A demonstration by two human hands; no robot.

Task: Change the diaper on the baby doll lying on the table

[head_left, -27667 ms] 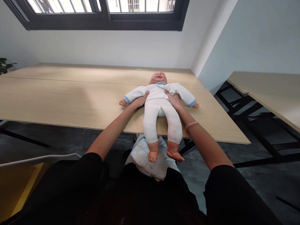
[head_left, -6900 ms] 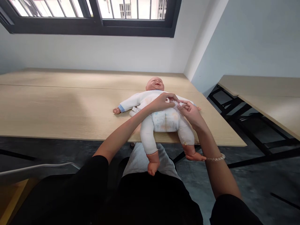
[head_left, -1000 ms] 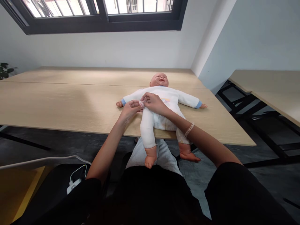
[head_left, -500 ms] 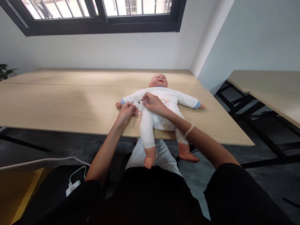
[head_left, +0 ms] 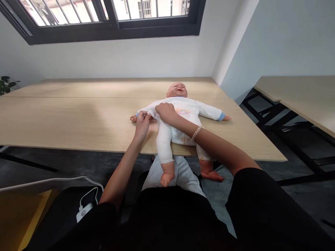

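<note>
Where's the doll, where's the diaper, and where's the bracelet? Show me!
Doll point(head_left: 184, 105): head view, on its chest, over the white top.
Diaper point(head_left: 181, 138): head view, on its front, between the doll's legs.
Bracelet point(head_left: 196, 133): head view, on the middle of its visible band.

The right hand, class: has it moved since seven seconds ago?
Yes, leftward: the right hand is farther from the right end of the table beneath it.

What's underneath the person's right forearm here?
The right forearm crosses over the doll and its diaper, whose lower front shows. The forearm covers some of the diaper's upper front; whatever the curled right hand may hold is hidden too.
</note>
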